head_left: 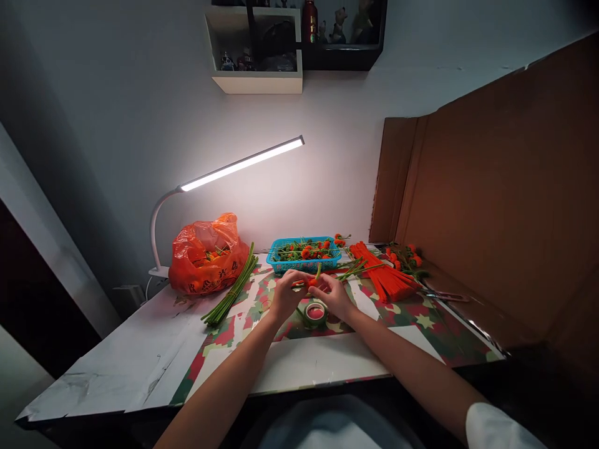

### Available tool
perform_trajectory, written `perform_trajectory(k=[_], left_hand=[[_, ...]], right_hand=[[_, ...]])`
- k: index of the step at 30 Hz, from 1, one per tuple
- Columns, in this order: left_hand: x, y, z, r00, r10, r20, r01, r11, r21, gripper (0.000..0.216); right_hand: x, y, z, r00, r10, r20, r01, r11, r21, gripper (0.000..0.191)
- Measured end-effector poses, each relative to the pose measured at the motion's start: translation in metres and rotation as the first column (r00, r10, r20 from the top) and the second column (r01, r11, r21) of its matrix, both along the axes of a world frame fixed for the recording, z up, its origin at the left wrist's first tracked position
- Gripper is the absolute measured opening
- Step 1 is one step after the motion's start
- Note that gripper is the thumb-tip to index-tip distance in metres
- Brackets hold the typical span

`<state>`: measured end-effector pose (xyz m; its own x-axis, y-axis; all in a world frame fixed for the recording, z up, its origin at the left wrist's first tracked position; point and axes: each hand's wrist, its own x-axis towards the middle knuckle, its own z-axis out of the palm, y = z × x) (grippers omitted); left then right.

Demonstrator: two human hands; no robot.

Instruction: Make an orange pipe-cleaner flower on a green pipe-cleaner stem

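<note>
The left hand (284,294) and the right hand (335,295) met over the middle of the tabletop (140,355), just in front of the basket (304,254). Between them they held a small flower (314,279), orange with a short green stem pointing up. The fingers of both hands were pinched shut on it, the left from one side and the right from the other, with the fingertips almost touching. The flower was lifted clear of the tabletop, right above a roll of tape (316,312) that lay flat under the hands.

The blue basket held more orange flowers with green stems. To its left sat an orange bag (208,257), and a bundle of green stems (231,288) lay slanted beside it. To the right of the basket lay a fan of orange sticks (384,275), with a few more flowers near them. A lit lamp (243,163) reached over the bag. Cardboard (491,206) stood along the right side, and a shelf (256,80) hung on the wall above.
</note>
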<state>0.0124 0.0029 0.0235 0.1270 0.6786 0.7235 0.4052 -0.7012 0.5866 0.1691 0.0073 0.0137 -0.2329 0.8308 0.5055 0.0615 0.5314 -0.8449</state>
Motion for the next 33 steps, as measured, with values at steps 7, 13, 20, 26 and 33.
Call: perform_trajectory(k=[7,13,20,26,33], left_hand=[[0.004,-0.004,0.003,0.929,0.368,-0.029,-0.357,0.916,0.186,0.032],[-0.001,0.003,-0.003,0.925,0.3,0.234,-0.264,0.949,-0.174,0.046],[0.009,-0.002,-0.001,0.923,-0.147,0.355,0.296,0.862,-0.413,0.04],[0.009,0.006,-0.005,0.784,-0.095,0.613,0.451,0.766,-0.458,0.039],[0.008,0.009,-0.007,0.596,-0.068,0.8,0.669,0.593,-0.448,0.037]], right_hand=[[-0.003,0.006,0.0,0.925,0.086,-0.37,-0.183,0.954,-0.236,0.034],[0.002,0.011,0.003,0.907,0.006,-0.422,-0.111,0.968,-0.225,0.037],[0.004,0.012,0.002,0.91,-0.019,-0.415,-0.102,0.959,-0.266,0.038],[0.005,0.013,0.0,0.83,0.055,-0.555,-0.327,0.855,-0.403,0.035],[0.006,0.012,0.001,0.755,0.114,-0.646,-0.461,0.793,-0.399,0.023]])
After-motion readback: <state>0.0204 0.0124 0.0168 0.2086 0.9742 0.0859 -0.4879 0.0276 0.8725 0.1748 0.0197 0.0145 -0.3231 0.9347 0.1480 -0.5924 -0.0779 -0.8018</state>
